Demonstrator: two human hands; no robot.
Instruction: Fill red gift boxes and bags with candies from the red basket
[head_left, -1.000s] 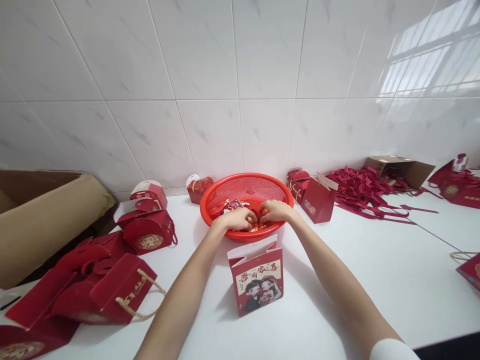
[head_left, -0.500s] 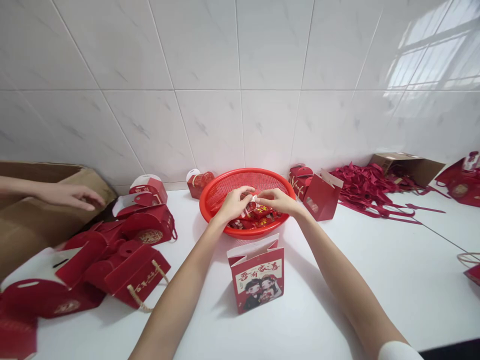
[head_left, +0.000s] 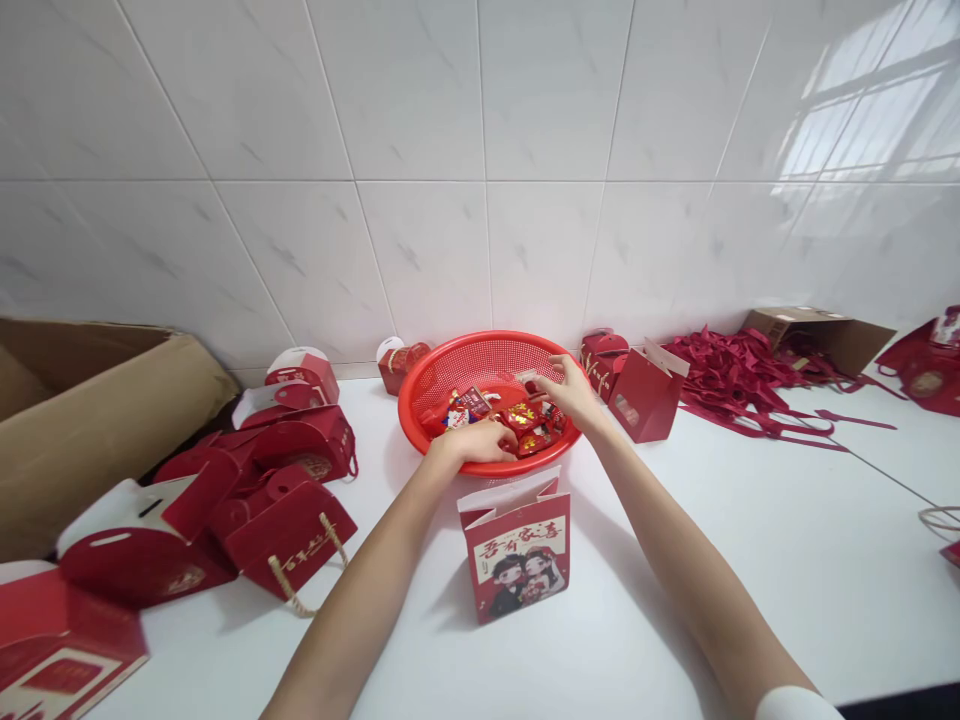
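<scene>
A red plastic mesh basket (head_left: pixel 487 342) holds wrapped sweets (head_left: pixel 523 415) in red and gold. My left hand (head_left: pixel 482 440) reaches over its front rim, fingers curved down among the sweets, thumb and fingers apart. On the basket's right side, my right hand (head_left: pixel 574 392) has its thumb and forefinger spread, close to a small pale-and-red packet (head_left: pixel 529 379). I see nothing held in either hand, though some fingertips are hidden. Between my forearms stands a red paper gift box (head_left: pixel 517 565), upright with its top open and a cartoon couple on the front.
Red gift boxes (head_left: pixel 289 530) crowd the left side before a large cardboard carton (head_left: pixel 105 420). Right of the basket stand another red box (head_left: pixel 649 395), a heap of dark red ribbons (head_left: pixel 716 380) and a small open carton (head_left: pixel 847 345). A tiled wall (head_left: pixel 420 250) rises behind.
My hands were together over the basket around a small wrapped packet; now they are apart, left lower at the front, right farther right. Another person's hand has left the carton area.
</scene>
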